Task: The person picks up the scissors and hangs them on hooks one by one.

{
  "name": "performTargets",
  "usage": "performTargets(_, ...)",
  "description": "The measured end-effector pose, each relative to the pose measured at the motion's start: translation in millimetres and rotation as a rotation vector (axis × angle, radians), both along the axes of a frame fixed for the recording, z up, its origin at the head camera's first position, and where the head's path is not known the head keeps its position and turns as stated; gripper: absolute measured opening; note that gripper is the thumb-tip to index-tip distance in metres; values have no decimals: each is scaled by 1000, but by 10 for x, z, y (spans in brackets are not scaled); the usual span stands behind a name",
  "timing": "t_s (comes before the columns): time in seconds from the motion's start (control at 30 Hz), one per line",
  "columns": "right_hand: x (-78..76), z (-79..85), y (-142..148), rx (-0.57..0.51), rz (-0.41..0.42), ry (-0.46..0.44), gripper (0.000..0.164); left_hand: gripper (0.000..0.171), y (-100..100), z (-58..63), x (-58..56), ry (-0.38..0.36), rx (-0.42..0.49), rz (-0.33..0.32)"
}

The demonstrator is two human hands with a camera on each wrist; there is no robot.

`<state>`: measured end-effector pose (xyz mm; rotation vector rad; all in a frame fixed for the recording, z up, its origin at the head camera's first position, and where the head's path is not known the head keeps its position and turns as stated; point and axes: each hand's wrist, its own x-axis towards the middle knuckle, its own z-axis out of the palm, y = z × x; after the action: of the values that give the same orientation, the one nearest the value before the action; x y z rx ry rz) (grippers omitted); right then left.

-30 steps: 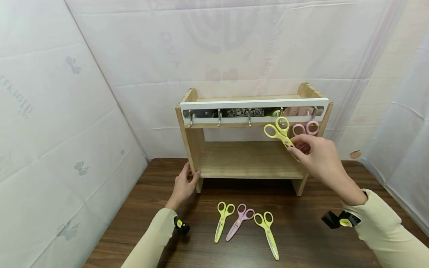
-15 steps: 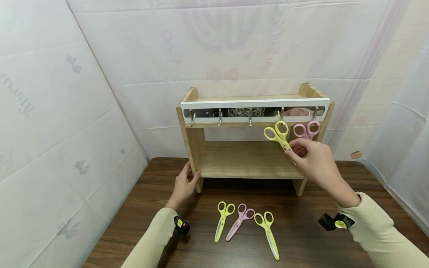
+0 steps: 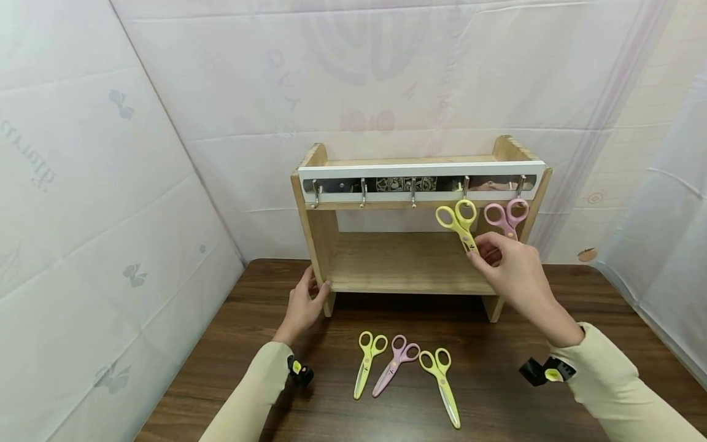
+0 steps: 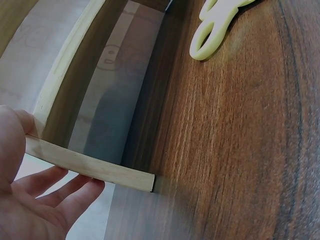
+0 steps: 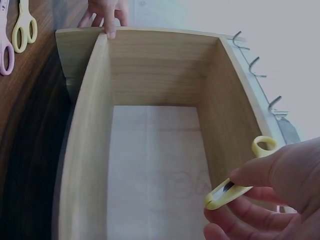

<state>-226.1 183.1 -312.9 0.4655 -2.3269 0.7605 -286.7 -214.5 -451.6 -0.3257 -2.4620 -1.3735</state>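
Note:
Yellow scissors are pinched by the blade end between the thumb and fingers of my right hand, handles up. Their right loop is at the tip of the fourth hook; whether it bears on the hook I cannot tell. Pink scissors hang by a loop at the rightmost hook, partly hidden by this hand. My left hand grips the left side panel of the wooden shelf. In the left wrist view its thumb lies by the shelf joint and its fingers press the panel's outer face.
On the dark wood table, in front of the shelf, lie yellow scissors, pink scissors and another yellow pair. Further bare hooks line the white rail. A white cloth hangs behind.
My right hand has lowered slightly and shifted a little left, bringing the yellow scissors' loop down from over the hook to its tip. My left hand stays on the panel.

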Motion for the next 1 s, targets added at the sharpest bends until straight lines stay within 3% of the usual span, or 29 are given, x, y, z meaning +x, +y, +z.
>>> performTargets(0.37,-61,-100,-62,-43,14,16,9,56,-3,-25,-18,20,8,-3)
performTargets(1.0,-107,-117,-119,-52,13,12,8,55,0,-4,-7,2,3,1)
